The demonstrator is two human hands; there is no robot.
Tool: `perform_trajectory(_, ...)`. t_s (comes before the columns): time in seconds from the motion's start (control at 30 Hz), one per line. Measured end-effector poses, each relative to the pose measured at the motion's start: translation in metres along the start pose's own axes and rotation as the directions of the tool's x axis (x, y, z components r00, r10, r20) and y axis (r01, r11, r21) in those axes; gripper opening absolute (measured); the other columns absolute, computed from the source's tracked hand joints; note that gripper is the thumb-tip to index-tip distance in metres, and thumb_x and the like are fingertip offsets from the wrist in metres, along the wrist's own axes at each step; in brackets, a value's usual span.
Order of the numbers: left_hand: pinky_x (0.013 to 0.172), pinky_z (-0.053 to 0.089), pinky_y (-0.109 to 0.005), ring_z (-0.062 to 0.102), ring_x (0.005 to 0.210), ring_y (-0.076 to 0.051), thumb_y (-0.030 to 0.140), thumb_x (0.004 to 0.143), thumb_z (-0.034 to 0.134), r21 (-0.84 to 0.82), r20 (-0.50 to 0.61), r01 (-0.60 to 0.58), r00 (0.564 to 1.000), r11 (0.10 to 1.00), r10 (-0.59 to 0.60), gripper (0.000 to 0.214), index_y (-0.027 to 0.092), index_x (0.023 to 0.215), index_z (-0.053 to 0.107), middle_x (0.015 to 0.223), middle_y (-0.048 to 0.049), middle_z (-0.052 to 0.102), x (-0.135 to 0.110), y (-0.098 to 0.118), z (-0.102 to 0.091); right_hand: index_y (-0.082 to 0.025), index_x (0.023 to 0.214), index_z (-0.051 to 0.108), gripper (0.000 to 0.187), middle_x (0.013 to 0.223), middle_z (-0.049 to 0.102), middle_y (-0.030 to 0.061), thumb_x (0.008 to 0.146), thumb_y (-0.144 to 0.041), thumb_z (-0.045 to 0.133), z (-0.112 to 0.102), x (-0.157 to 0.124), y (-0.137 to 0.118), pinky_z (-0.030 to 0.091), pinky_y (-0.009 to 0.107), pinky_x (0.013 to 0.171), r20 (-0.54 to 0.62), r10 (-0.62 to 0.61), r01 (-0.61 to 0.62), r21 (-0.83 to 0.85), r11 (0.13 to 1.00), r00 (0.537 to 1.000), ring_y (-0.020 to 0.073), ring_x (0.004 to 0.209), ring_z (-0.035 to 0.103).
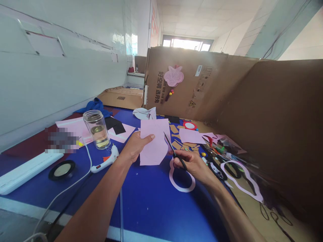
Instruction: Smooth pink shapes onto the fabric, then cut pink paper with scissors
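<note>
My left hand (135, 146) grips a sheet of pink paper (153, 148) by its left side, thumb on the front face. The sheet's lower right corner is cut away at a slant. In my right hand (190, 163) is a pair of scissors (176, 152) with black handles, its blades pointing up beside the sheet's right edge. Whether the blades touch the paper I cannot tell. Beneath the right hand a pink paper outline ring (182, 189) lies on the blue table (151, 208), partly hidden by the hand.
Left of me are a glass jar (99, 134) with yellowish liquid, a white glue gun (106, 161), a black tape roll (62, 169) and a white power strip (30, 171). Cardboard scraps (178, 145) and another pink outline (242, 181) lie right. A cardboard wall (196, 80) stands behind.
</note>
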State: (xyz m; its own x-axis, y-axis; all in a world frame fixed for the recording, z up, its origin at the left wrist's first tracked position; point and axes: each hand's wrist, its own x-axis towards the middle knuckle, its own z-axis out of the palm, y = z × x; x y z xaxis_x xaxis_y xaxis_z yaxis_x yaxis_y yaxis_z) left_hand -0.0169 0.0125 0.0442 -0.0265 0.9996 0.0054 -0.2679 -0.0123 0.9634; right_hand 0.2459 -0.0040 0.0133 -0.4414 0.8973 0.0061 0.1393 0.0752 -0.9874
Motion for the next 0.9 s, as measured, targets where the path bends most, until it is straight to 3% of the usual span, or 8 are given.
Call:
perform_trajectory(0.23,0.072,0.063,-0.039,0.081,0.078,-0.028,0.036,0.075,0.096,0.027,0.017,-0.008,1.0,1.0,0.007,0.028,0.017,0.094,0.087,0.099,-0.0148,0.088,0.0007,-0.001,-0.0017,-0.017,0.123,0.084,0.066,0.08,0.067,-0.0007,0.082,-0.069,0.09,-0.0011,0.0014,0.0029,0.042,0.033,0.075,0.021,0.026,-0.026,0.016,1.0,0.999,0.0161,0.075,0.052)
perform_trajectory(0.47,0.07,0.063,-0.038,0.081,0.077,-0.028,0.037,0.077,0.096,0.048,0.041,-0.015,0.999,0.999,0.013,0.025,0.018,0.09,0.087,0.097,-0.0151,0.088,-0.0001,0.0003,-0.0019,-0.018,0.124,0.084,0.068,0.081,0.068,-0.0006,0.079,-0.068,0.093,-0.0007,0.0019,0.0033,0.046,0.033,0.076,0.004,0.042,-0.042,0.037,0.998,0.999,0.0165,0.075,0.055)
perform_trajectory(0.9,0.076,0.064,-0.038,0.082,0.083,-0.027,0.038,0.08,0.094,0.067,0.055,0.031,0.998,0.997,-0.035,0.032,0.015,0.101,0.084,0.1,-0.0126,0.088,0.0033,-0.0011,-0.0066,-0.018,0.117,0.086,0.069,0.082,0.065,-0.0002,0.078,-0.074,0.092,-0.0017,0.0,-0.0001,0.043,0.032,0.074,0.023,0.041,-0.042,0.029,0.999,0.999,0.016,0.077,0.052)
